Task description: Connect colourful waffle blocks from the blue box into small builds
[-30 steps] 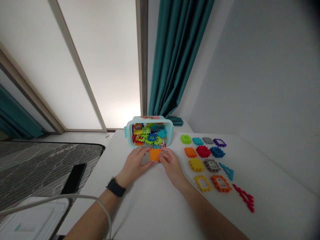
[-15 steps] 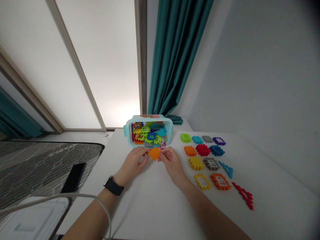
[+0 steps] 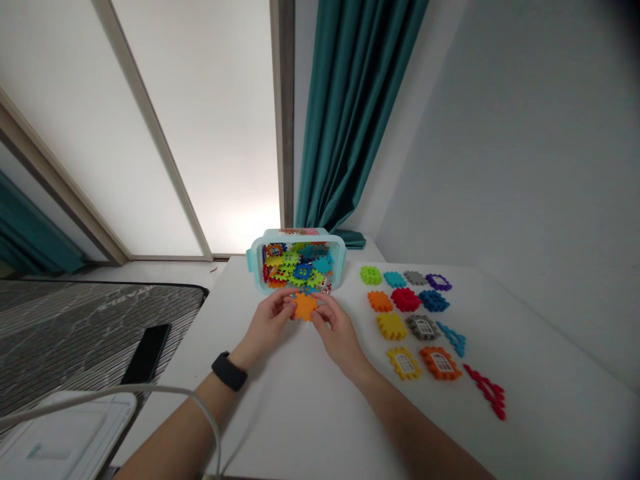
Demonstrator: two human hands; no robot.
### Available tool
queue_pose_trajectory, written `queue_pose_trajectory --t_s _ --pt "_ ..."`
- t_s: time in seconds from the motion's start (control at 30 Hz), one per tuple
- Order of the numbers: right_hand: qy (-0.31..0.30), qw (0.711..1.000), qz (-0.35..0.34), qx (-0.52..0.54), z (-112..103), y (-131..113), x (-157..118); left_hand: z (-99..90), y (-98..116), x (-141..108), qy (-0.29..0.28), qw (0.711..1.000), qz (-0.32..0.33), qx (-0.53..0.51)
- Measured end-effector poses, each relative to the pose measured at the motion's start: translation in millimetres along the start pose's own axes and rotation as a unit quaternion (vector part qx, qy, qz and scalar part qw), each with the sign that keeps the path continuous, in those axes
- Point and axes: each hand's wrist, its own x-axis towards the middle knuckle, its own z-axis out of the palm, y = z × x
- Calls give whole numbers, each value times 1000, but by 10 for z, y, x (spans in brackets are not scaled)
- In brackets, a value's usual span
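Observation:
An orange toothed building tile [image 3: 305,307] is held up between both hands, just in front of the tub. My left hand [image 3: 273,319], closed, pinches its left edge with thumb and fingers. On the opposite edge my right hand [image 3: 337,328] is also closed, thumb low and fingers along the top. Behind the tile stands a pale turquoise tub [image 3: 341,260], filled with a jumble of colourful interlocking tiles [image 3: 290,260]. A bit of blue shows behind the orange tile's top edge; whether it is held too, I cannot tell.
Sorted stacks lie right of my hands, among them a red stack [image 3: 406,299], a yellow stack [image 3: 391,326] and orange window tiles [image 3: 441,363]. A red strip piece [image 3: 486,392] lies nearest. A grey cable [image 3: 165,391] crosses my left forearm; a dark phone-like slab [image 3: 146,353] is lower left.
Both hands have shifted slightly left with the orange tile, which is now turned squarer to me. My fingers have moved up around its upper corners.

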Motion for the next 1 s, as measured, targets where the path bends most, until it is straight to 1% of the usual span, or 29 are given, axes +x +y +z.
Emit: queue_pose_trajectory --t_s 0.13,0.27,0.33,0.43,0.5,0.6,0.7,0.8,1.0 --pt "12 1000 -5 -10 2 41 -5 -11 40 4 13 999 -32 -19" --pt "8 999 18 29 55 60 -20 -30 35 16 34 999 -26 -2" --pt "15 999 32 39 72 60 -23 -41 24 20 32 999 -4 31" --pt "30 998 44 46 66 39 -14 -60 21 11 14 991 56 123" --pt "39 996 53 62 54 12 -1 -74 23 -5 -2 975 104 196" --pt "49 993 62 87 46 -35 14 -95 13 -21 -18 944 168 282" --pt "45 992 61 98 49 -58 17 -115 -11 -14 -17 919 201 340" --pt "41 995 52 78 42 -36 10 -132 -24 -1 -12 909 210 358" --pt "45 998 -9 -42 -3 51 -16 -139 -20 5 -22 922 210 325"
